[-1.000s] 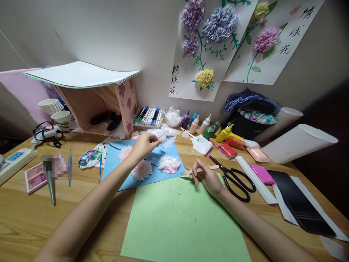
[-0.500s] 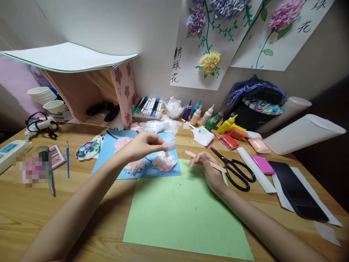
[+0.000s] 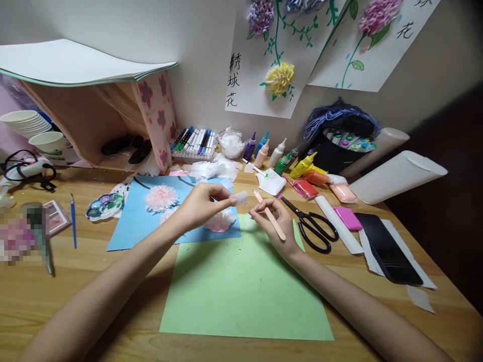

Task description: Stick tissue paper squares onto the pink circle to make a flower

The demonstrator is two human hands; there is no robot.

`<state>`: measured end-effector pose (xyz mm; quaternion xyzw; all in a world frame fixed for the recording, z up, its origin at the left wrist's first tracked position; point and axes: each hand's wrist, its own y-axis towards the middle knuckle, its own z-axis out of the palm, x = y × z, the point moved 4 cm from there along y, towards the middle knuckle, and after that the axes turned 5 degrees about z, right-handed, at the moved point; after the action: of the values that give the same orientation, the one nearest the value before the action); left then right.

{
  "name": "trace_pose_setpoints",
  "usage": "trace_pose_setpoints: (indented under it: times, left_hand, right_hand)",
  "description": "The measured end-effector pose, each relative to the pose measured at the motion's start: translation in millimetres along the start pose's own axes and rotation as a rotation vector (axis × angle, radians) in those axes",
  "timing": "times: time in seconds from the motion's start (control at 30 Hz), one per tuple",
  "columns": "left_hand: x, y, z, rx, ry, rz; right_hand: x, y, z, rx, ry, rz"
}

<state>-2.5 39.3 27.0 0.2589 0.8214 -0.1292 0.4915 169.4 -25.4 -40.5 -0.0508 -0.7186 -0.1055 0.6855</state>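
Paper slip (image 3: 240, 198), whitish: above the table (image 3: 124, 301), near the blue sheet (image 3: 123, 234); left hand (image 3: 202, 203), grip pinched closed on one end; presumably light, soft, tearable, best held edgewise. Wooden stick (image 3: 272, 219): right hand (image 3: 287, 223), fingers curled round; probably stiff.

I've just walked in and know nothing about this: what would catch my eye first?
Probably the hands: the left hand pinches a small white slip, and the right hand holds a wooden stick, near the far edge of a green sheet. Leftward, a fluffy pink blossom sits on a blue sheet; higher up, a yellow flower brightens a white poster.
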Motion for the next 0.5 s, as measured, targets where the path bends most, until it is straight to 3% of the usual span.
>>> trace_pose_setpoints:
  times: [0.1, 0.23, 0.33, 0.5]
  left_hand:
    - [-1, -6, -19, -0.006, 0.038, -0.002]
    - [6, -25, -17, 0.296, 0.114, -0.109]
    - [19, -41, -4, 0.406, 0.246, -0.189]
    - [33, -47, 8, 0.324, 0.554, -0.206]
  right_hand:
    - [-1, 8, -10, -0.081, -0.052, -0.067]
    - [-5, 9, -17, -0.086, -0.013, -0.092]
    - [-3, -3, -10, 0.092, 0.006, -0.19]
    - [3, -28, 19, 0.562, -0.295, -0.456]
